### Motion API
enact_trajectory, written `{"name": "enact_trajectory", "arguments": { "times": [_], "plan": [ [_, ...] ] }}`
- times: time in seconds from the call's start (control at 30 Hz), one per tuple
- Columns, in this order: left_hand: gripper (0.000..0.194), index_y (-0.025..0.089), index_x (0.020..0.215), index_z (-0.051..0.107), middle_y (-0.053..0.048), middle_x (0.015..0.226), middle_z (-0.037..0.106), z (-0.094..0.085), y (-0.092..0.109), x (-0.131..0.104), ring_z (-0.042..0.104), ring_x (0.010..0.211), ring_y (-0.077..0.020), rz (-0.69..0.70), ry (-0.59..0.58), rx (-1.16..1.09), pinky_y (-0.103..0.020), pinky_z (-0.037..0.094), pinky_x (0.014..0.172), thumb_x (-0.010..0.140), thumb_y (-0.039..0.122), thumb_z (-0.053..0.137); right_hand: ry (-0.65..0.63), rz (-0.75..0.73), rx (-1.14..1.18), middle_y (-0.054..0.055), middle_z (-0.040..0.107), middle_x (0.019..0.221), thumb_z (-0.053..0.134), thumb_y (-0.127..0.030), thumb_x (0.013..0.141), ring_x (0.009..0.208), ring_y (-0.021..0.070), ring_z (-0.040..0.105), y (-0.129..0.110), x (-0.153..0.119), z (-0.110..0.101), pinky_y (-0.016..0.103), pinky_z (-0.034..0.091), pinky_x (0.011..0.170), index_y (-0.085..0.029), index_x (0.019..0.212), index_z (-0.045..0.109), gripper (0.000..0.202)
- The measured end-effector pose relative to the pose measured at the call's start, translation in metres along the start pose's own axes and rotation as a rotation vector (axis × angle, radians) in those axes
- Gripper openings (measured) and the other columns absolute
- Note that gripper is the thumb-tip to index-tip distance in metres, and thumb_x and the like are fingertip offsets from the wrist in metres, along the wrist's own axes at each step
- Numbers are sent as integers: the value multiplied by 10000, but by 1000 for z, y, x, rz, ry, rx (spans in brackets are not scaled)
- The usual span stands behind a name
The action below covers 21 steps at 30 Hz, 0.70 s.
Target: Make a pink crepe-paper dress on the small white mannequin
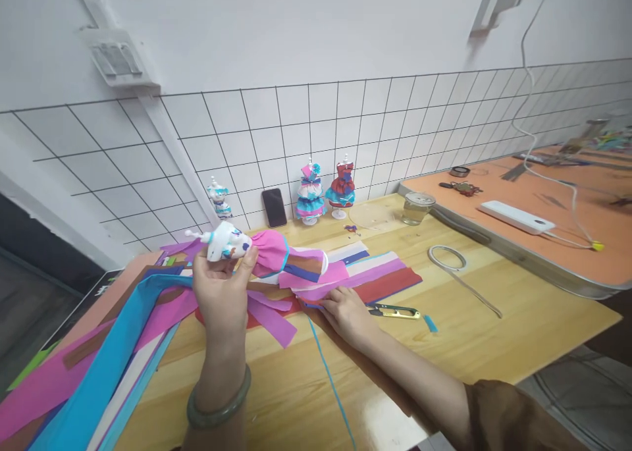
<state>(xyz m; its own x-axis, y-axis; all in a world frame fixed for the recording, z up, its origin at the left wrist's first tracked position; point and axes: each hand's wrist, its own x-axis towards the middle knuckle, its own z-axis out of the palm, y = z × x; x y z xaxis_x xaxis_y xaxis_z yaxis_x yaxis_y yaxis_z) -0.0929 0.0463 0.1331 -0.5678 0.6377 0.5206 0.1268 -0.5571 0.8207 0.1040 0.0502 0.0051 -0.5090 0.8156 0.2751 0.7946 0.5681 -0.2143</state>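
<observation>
My left hand (222,286) is closed around a small white dress-form figure (228,241) with a pink paper skirt (269,250), tilted on its side above the table. Below the skirt hang brown and blue strips and a white round base. My right hand (348,313) rests on the near edge of a stack of coloured paper strips (380,283); its fingertips are bent against the strips, and whether they grip one is unclear. Yellow-handled thread snips (395,311) lie just right of that hand. Long blue, pink and white strips (113,326) spread over the left side.
Two dressed figures (310,197) (343,191), another small figure (220,199) and a phone (274,207) stand against the wall. A glass jar (418,209), a tape roll (447,258) and a blue scrap (430,323) are on the wooden table (533,326). An orange table (567,240) adjoins at right.
</observation>
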Motion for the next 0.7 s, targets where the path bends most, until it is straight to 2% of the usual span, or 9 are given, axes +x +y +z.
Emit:
{"name": "enact_trajectory", "arguments": {
  "times": [0.1,0.17,0.27,0.33,0.43,0.53,0.63,0.7],
  "plan": [
    [456,194,1016,534,-16,932,625,0,2,2,633,852,-136,13,41,-38,-319,517,842,630,208,777,-15,-13,2,82,644,848,460,-283,938,849,219,528,-1,-2,-2,334,348,715,-188,904,697,258],
    [453,197,1017,535,-13,921,621,-2,4,3,631,855,-140,27,63,-34,-323,517,841,632,202,774,-29,-44,8,81,647,878,505,-356,913,876,225,527,-2,-4,-5,341,356,739,-185,926,692,254],
    [447,202,1003,536,-10,937,620,-5,9,5,626,870,-145,43,88,-50,-324,514,849,627,181,775,-80,-145,70,67,648,960,582,-518,825,908,219,530,1,-8,-14,331,377,776,-203,1011,671,376],
    [428,206,973,540,-1,936,620,-7,12,7,623,872,-140,44,100,-81,-315,511,855,619,162,778,-112,-206,135,61,644,1002,569,-558,815,930,208,534,7,-8,-20,313,391,795,-216,1080,646,440],
    [409,209,947,548,5,927,623,-10,16,8,621,877,-138,45,112,-104,-308,508,864,614,145,777,-95,-188,129,62,650,979,504,-448,899,925,185,548,27,1,-23,288,400,801,-218,1107,634,336],
    [413,203,956,563,0,925,628,-12,17,9,625,866,-139,50,128,-101,-303,511,852,608,144,779,-53,-116,55,93,652,922,437,-305,947,879,187,558,51,17,-19,298,393,790,-172,1033,659,273],
    [401,192,972,592,-8,908,642,-13,18,9,629,857,-140,44,114,-77,-286,511,837,617,152,774,-34,-74,-4,111,645,877,402,-273,956,839,193,553,66,33,-12,303,376,770,-143,912,672,303],
    [377,186,992,614,-25,921,659,-14,18,9,632,893,-152,32,74,-61,-283,502,856,645,165,758,-38,-78,-39,110,643,873,411,-281,951,842,194,549,65,40,-7,300,360,765,-144,869,666,301]
  ]
}}
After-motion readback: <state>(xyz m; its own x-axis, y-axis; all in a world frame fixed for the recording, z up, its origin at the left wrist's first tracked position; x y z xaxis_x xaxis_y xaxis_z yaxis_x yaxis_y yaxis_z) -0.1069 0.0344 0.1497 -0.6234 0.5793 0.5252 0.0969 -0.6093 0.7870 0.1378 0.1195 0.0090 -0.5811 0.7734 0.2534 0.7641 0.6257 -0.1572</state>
